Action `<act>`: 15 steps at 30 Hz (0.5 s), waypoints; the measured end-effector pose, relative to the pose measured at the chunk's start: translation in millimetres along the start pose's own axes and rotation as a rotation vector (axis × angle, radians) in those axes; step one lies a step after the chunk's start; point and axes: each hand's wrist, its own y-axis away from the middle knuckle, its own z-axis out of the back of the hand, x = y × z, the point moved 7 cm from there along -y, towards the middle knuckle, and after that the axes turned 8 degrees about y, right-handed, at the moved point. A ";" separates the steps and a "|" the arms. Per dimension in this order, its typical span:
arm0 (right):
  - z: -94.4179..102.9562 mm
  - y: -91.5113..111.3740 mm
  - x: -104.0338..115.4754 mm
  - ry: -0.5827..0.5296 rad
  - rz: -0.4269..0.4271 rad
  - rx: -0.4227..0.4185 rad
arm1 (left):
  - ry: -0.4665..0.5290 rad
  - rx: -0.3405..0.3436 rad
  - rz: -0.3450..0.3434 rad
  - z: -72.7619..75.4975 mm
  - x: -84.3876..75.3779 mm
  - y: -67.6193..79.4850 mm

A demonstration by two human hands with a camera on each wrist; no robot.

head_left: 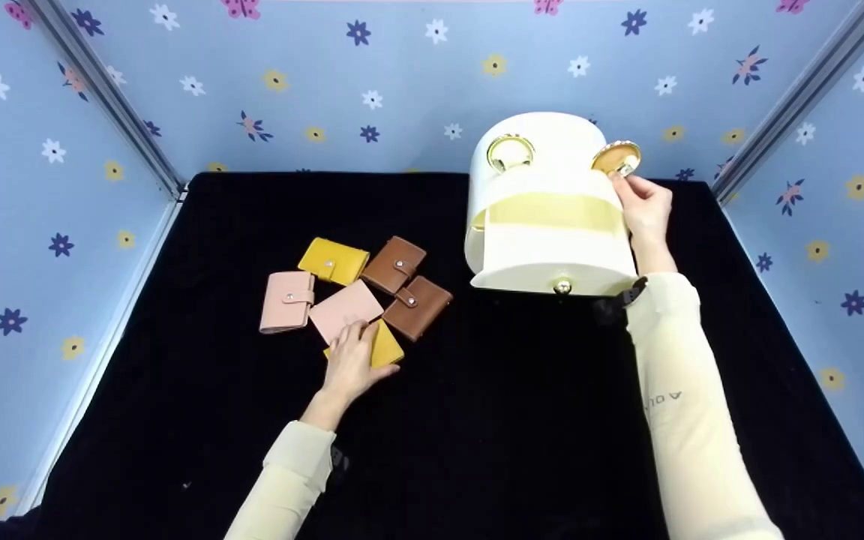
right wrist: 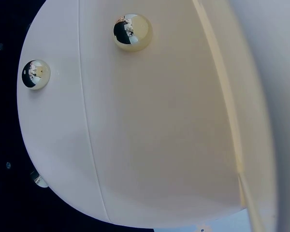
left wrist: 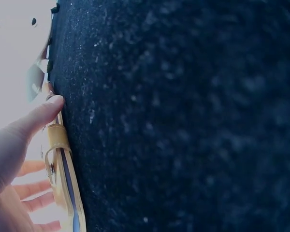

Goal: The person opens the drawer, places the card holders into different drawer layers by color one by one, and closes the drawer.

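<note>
My left hand (head_left: 351, 364) grips a yellow card wallet (head_left: 385, 346), its thumb at the near edge and its fingers over the other side. The wallet's strap and layered edge show in the left wrist view beside the thumb (left wrist: 50, 106). A pink wallet (head_left: 342, 311) lies against the fingertips. Over at the white rounded drawer box (head_left: 481, 195), my right hand (head_left: 646, 210) pinches the base of a round gold-rimmed disc (head_left: 616, 157) at its upper right. The box's upper drawer (head_left: 529, 274) is pulled out. No part of the right hand shows in the right wrist view.
Another yellow wallet (head_left: 331, 259), a second pink wallet (head_left: 286, 304) and two brown wallets (head_left: 394, 264) surround the left hand's wallet on the black cloth (head_left: 477, 420). A second gold-rimmed disc (head_left: 511, 152) stands at the box's upper left. Flowered panels enclose the back and sides.
</note>
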 end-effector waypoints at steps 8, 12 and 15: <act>0.4 -0.5 0.0 0.009 -0.007 -0.004 | -0.024 0.002 0.007 -1.9 -0.3 -1.7; -0.2 -1.6 -0.3 -0.012 -0.004 0.000 | -0.013 0.001 0.018 -1.5 -1.1 -2.2; -0.7 -1.8 -0.5 -0.044 -0.005 0.004 | 0.006 0.000 0.027 -1.2 -1.9 -2.3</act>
